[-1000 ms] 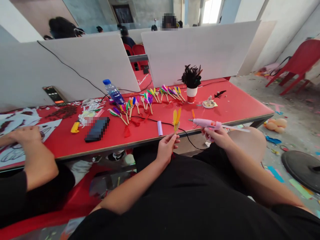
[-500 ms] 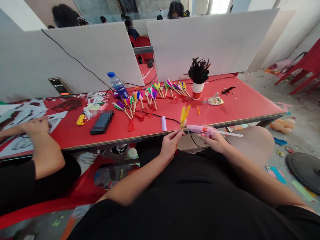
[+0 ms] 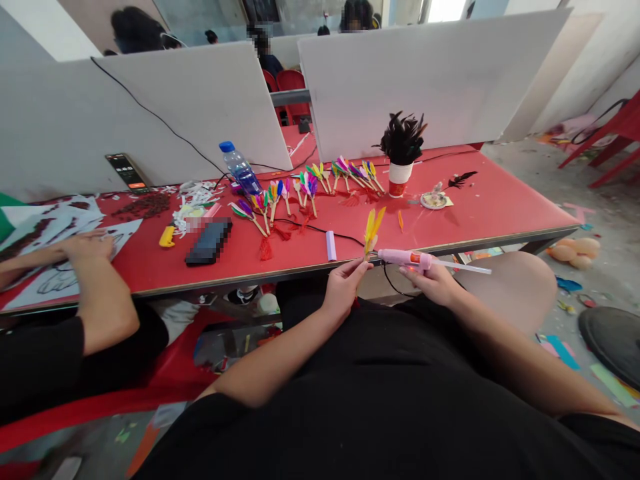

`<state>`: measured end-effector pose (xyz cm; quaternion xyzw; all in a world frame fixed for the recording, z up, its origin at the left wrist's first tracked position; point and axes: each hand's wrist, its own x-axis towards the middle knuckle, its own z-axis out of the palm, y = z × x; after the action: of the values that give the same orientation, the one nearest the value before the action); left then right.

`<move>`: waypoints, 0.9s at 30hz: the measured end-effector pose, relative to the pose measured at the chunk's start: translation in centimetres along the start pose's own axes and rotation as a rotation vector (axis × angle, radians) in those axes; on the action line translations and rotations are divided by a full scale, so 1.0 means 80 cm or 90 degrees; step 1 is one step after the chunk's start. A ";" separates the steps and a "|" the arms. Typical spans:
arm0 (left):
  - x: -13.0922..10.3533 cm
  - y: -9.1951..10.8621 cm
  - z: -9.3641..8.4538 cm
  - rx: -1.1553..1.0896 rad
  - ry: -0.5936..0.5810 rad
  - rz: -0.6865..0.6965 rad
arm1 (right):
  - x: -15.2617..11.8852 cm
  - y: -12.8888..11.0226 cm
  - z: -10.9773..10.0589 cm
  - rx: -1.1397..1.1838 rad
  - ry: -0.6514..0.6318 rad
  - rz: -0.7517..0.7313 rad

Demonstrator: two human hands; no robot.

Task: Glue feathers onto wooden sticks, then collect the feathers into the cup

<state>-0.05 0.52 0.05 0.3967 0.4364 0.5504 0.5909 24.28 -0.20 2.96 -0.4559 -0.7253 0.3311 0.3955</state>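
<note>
My left hand [image 3: 345,287] pinches a stick topped with yellow feathers [image 3: 373,228], held upright just off the table's front edge. Fingers of my right hand [image 3: 434,281] are wrapped round a pink glue gun [image 3: 404,259] with a long clear glue stick out of its back. The gun's nozzle points left, at the base of the feathers; whether it touches them I cannot tell. A purple block [image 3: 331,246] lies on the red table [image 3: 295,257] near my left hand. Beyond it lie several sticks with coloured feathers [image 3: 275,200] and red tassels.
At the back stands a cup [image 3: 399,180] of dark feathers, left of a small dish [image 3: 434,200]. A bottle [image 3: 241,172], a dark blurred object [image 3: 209,241], a yellow cutter [image 3: 167,236] and a leaning phone [image 3: 126,173] lie further left. A person's arms [image 3: 97,280] rest on papers.
The whole view has shifted a little, so the table things appear slightly further right. Both hands keep their holds on the feathered stick and the glue gun.
</note>
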 end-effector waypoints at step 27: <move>0.002 -0.005 -0.001 0.001 -0.003 0.005 | -0.003 -0.024 0.007 -0.224 0.024 -0.140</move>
<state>0.00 0.68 -0.40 0.4000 0.4343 0.5513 0.5895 23.08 -1.15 4.22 -0.4423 -0.8099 0.1453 0.3570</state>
